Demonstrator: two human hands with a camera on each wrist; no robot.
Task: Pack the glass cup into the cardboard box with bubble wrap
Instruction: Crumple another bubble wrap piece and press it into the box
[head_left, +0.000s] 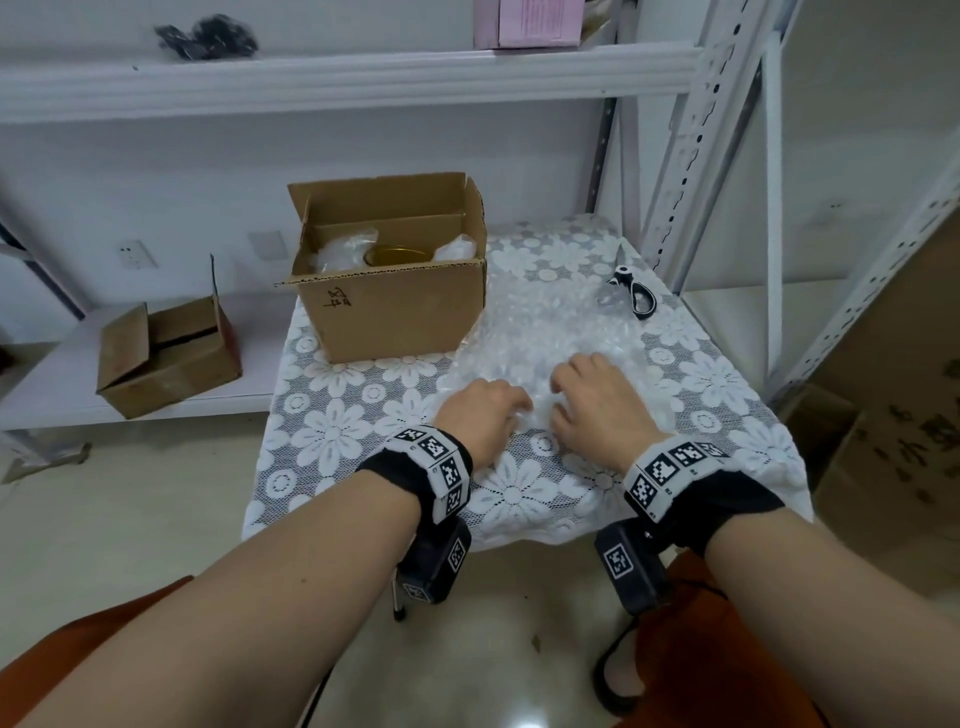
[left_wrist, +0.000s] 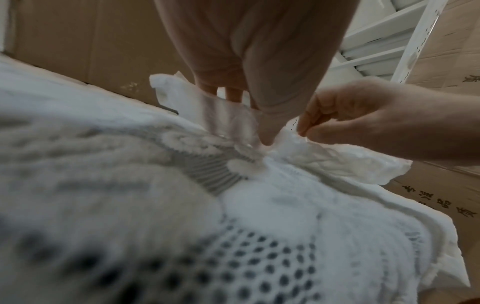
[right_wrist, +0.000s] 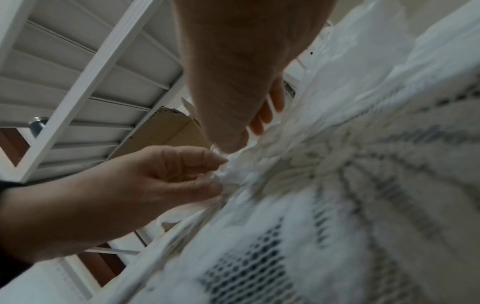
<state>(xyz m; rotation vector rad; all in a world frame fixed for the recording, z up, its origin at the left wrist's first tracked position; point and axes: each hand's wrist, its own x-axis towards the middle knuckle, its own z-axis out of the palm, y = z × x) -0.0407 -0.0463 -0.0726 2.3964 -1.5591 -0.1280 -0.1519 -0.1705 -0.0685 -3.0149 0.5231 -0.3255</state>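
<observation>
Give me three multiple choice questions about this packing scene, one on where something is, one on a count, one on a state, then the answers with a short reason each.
1. Where do the scissors lie?
A. inside the open box
B. on the lace tablecloth, at its far right
C. on the floor

2. How many hands touch the bubble wrap on the table?
A. none
B. one
C. two

3. In what state is the cardboard box on the table?
A. open, flaps up
B. taped shut
C. flattened

Answers:
1 B, the black-handled scissors rest on the cloth beside the shelf post.
2 C, the left hand and the right hand both pinch the sheet's near edge, as the wrist views show.
3 A, its flaps stand up and wrap with a gold rim shows inside.
</observation>
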